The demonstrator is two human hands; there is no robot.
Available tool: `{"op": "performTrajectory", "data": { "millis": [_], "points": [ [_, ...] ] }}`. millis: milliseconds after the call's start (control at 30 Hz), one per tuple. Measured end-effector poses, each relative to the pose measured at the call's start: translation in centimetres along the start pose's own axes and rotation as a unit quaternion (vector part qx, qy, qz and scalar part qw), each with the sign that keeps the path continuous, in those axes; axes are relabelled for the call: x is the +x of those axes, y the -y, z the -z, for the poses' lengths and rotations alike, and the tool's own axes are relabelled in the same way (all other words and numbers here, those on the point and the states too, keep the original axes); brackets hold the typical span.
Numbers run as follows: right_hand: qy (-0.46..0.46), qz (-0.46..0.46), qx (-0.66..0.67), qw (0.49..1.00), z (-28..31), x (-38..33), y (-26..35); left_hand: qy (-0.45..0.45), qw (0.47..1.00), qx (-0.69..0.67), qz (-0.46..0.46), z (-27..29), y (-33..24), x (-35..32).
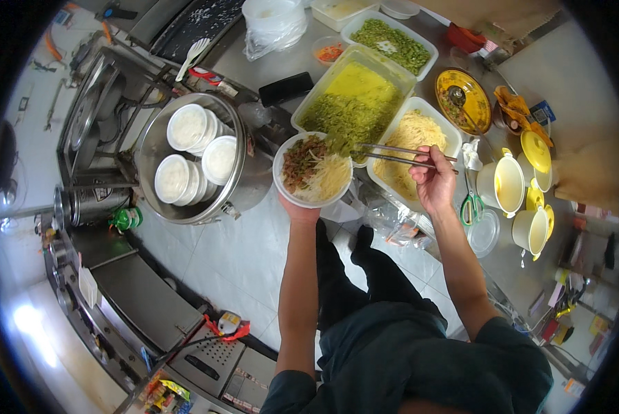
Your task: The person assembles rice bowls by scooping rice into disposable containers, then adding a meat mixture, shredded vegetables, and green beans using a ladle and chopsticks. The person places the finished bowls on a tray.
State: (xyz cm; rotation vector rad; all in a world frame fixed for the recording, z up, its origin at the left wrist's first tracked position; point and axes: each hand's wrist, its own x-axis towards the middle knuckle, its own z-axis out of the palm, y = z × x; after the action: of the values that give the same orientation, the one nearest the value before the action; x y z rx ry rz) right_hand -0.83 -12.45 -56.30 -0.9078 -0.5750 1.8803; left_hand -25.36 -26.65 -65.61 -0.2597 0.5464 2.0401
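Note:
My left hand [300,211] holds a white round bowl [279,170] from below, its fingers mostly hidden. Browned chopped meat bits and pale shreds [328,181] lie inside it. In my right hand [433,181] is a pair of dark chopsticks [395,154]. Their tips reach the bowl's right rim, with a clump of chopped greens [338,143] beside them. Just beyond stands a clear tub [308,103] of chopped greens in yellow-green liquid. Below my right hand sits a white tub [453,132] of pale yellow shreds.
At left, a large steel pot [232,186] holds stacked white lidded bowls [186,127]. A black phone [286,88] lies beside the greens tub. Farther right are a yellow plate [487,103] with a ladle, green-handled scissors [472,208], and cream pots [500,185] with yellow lids.

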Motion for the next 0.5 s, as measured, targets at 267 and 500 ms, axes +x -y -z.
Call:
{"op": "performTrajectory", "data": {
  "millis": [267,500],
  "points": [
    [0.156,-0.032,-0.272,0.949,-3.7,-3.2,-2.0,-0.003,1.000,0.000,0.009,-1.0,-0.6,-0.7],
    [0.184,0.004,-0.275,0.944,-3.6,-3.6,2.3,0.011,0.999,-0.025,0.019,0.1,-0.6,-0.6]
  ]
}}
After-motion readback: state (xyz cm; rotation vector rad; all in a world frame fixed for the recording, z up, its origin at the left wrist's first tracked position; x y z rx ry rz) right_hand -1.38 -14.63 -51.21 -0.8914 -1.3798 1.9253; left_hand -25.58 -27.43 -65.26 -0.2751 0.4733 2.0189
